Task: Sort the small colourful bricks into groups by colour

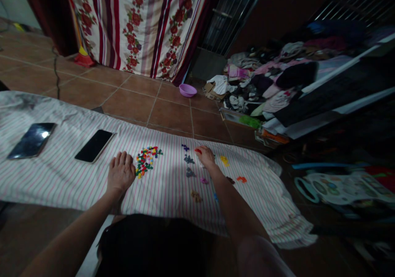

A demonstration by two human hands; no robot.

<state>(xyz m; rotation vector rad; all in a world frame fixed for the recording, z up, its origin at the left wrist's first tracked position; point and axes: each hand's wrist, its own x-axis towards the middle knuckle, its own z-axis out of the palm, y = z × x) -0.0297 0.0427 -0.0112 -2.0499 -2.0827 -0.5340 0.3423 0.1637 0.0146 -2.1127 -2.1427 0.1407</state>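
Note:
A striped cloth point(61, 174) covers the floor in front of me. My left hand point(121, 172) lies flat on it, fingers stretched out, just left of a mixed pile of small coloured pieces point(146, 160). My right hand point(205, 156) is closed in a pinch next to a small red piece point(198, 151) at its fingertips. Around that hand sit small sorted heaps: blue point(185, 147), grey point(189, 160), yellow point(224, 160), orange point(241, 179), pink point(203, 181) and tan point(195, 195).
Two dark phones point(94, 145) point(31, 140) lie on the cloth at the left. Beyond it are brown floor tiles, a purple bowl point(187, 90), a floral curtain point(138, 26) and a heap of clothes point(271, 79) at the right. A toy board point(345, 186) lies lower right.

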